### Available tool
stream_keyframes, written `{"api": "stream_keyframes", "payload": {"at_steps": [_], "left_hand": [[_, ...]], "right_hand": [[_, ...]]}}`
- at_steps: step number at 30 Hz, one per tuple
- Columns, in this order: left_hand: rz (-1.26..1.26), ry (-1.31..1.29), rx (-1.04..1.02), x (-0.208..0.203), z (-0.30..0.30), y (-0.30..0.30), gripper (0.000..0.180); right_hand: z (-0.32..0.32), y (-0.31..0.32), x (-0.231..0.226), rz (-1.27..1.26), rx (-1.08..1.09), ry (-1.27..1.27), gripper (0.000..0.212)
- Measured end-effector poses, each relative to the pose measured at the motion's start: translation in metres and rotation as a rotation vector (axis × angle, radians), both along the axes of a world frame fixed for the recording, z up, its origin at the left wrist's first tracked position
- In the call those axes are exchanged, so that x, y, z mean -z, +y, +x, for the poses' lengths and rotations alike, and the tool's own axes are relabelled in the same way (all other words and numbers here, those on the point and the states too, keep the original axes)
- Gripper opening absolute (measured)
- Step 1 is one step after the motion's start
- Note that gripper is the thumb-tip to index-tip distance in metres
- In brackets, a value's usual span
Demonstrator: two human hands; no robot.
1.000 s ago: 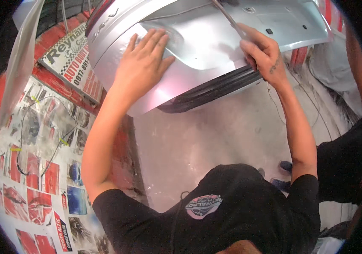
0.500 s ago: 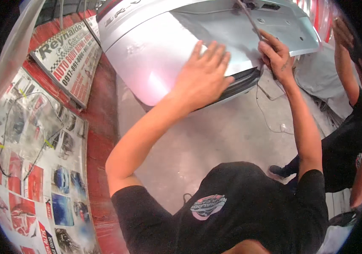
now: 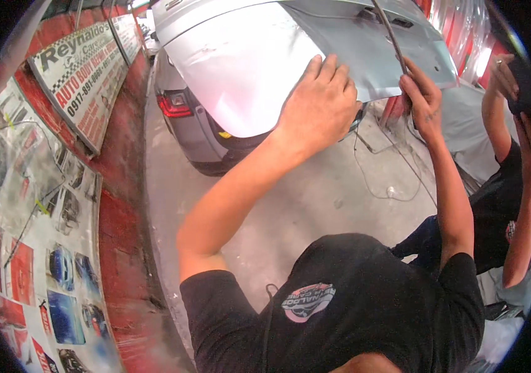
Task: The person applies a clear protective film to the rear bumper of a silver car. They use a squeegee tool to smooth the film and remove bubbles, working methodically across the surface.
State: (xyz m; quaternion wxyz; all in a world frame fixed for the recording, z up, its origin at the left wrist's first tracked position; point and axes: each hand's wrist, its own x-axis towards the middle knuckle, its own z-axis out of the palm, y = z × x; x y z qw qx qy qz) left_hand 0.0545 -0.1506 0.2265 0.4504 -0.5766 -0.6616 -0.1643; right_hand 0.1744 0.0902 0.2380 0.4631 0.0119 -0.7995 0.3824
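A silver tailgate (image 3: 240,68) is raised in front of me, its lower edge facing me. My left hand (image 3: 318,105) lies over this edge, fingers stretched out on the panel near the border between its bright and grey areas; the thumb is hidden. To its right, my right hand (image 3: 424,102) is closed around the lower end of a long thin dark rod (image 3: 391,37). The rod slants up and left past the grey inner area of the tailgate and out of the top of the view. What its far end touches is not visible.
Below the tailgate shows the car's red tail light (image 3: 175,104). A co-worker (image 3: 502,205) stands close on my right, hands raised around a dark object. A thin cable (image 3: 390,198) loops on the floor. A sign (image 3: 85,74) and a poster (image 3: 60,273) line the left wall.
The view has shifted, so more of the car's rear and tail light shows. My left hand has moved from the panel's face toward its lower edge; my right hand still holds the rod.
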Motion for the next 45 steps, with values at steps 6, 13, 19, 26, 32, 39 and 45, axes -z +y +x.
{"api": "stream_keyframes", "payload": {"at_steps": [6, 13, 19, 26, 32, 39, 45], "left_hand": [[0.062, 0.042, -0.034, 0.014, -0.002, -0.001, 0.038], [0.057, -0.055, -0.057, 0.009, 0.004, -0.008, 0.047], [-0.014, -0.06, -0.127, 0.005, 0.007, -0.012, 0.054], [-0.071, -0.042, -0.202, 0.004, 0.006, -0.017, 0.054], [-0.09, -0.078, -0.235, -0.001, 0.012, -0.018, 0.055], [-0.109, -0.081, -0.258, 0.0, 0.012, -0.016, 0.057], [-0.115, -0.078, -0.258, 0.0, 0.009, -0.018, 0.06]], "right_hand": [[0.029, -0.008, 0.003, 0.12, 0.078, -0.106, 0.044], [0.042, -0.02, -0.006, 0.204, 0.136, -0.134, 0.046], [0.027, -0.006, -0.003, 0.284, 0.027, -0.152, 0.048], [0.012, 0.016, 0.004, 0.391, 0.006, -0.139, 0.052], [-0.007, 0.022, 0.014, 0.308, -0.063, 0.019, 0.056], [-0.015, 0.031, 0.01, 0.415, -0.099, 0.064, 0.058], [-0.018, 0.039, -0.003, 0.366, -0.116, 0.101, 0.061]]}}
